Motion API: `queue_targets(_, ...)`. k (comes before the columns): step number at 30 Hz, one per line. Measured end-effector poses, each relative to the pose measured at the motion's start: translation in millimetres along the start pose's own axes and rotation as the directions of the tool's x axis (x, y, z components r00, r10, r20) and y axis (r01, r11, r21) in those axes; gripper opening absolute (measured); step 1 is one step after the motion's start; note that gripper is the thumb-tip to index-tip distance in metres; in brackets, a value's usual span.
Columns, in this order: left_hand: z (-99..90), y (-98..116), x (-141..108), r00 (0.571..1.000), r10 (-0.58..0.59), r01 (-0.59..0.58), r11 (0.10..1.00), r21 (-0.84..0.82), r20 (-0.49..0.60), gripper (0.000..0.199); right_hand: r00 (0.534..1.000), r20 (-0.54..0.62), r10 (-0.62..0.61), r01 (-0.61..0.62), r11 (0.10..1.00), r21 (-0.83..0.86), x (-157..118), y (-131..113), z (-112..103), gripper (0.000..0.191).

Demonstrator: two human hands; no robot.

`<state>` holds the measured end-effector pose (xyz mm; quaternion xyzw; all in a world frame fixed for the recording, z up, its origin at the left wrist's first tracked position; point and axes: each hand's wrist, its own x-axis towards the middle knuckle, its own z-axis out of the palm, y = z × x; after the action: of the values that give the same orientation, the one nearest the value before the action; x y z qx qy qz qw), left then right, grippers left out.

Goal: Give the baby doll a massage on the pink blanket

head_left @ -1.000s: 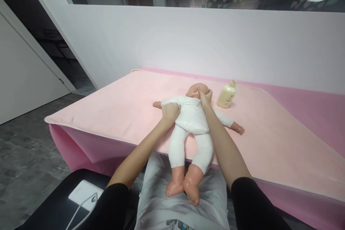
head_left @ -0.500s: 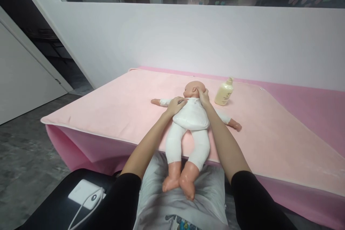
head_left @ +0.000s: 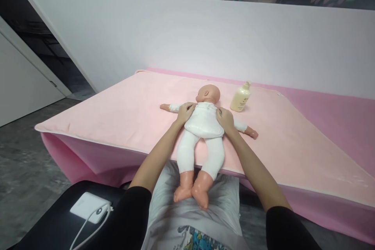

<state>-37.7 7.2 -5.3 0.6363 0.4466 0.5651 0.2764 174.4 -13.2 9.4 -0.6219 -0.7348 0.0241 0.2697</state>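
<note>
A baby doll (head_left: 204, 121) in white clothing lies on the pink cloth (head_left: 123, 109), its head turned to the left and its bare feet hanging past the front edge over my lap. My left hand (head_left: 186, 112) rests at the doll's left-side shoulder in the picture, fingers around its upper side. On the opposite side, my right hand (head_left: 225, 118) is curled against the upper torso near the armpit. Both hands touch the doll, their fingertips partly hidden. The doll's arms stretch out to each side beyond my hands.
A pale yellow pump bottle (head_left: 240, 97) stands on the cloth to the right of the doll's head. A white power bank (head_left: 90, 207) with a cable lies on a black seat (head_left: 55, 218) at the lower left. Behind the table rises a white wall (head_left: 187, 35).
My right hand has come down from the doll's head to the side of its upper torso. My left hand stays at the other shoulder. The view has shifted slightly.
</note>
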Motion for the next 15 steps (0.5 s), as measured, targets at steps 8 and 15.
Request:
queue_targets(8,-2.0,-1.6,-0.2,1.000,-0.013,0.013,1.000,0.000,-0.014,0.019,0.946,0.307,0.109,-0.047,0.978,-0.202,-2.6,2.1,-30.4,0.042)
queue_targets(15,-1.3,-5.5,1.1,0.999,-0.038,0.037,0.999,-0.021,-0.025,0.017,0.906,0.422,0.029,0.016,0.994,-0.104,-5.2,13.3,-48.7,0.047)
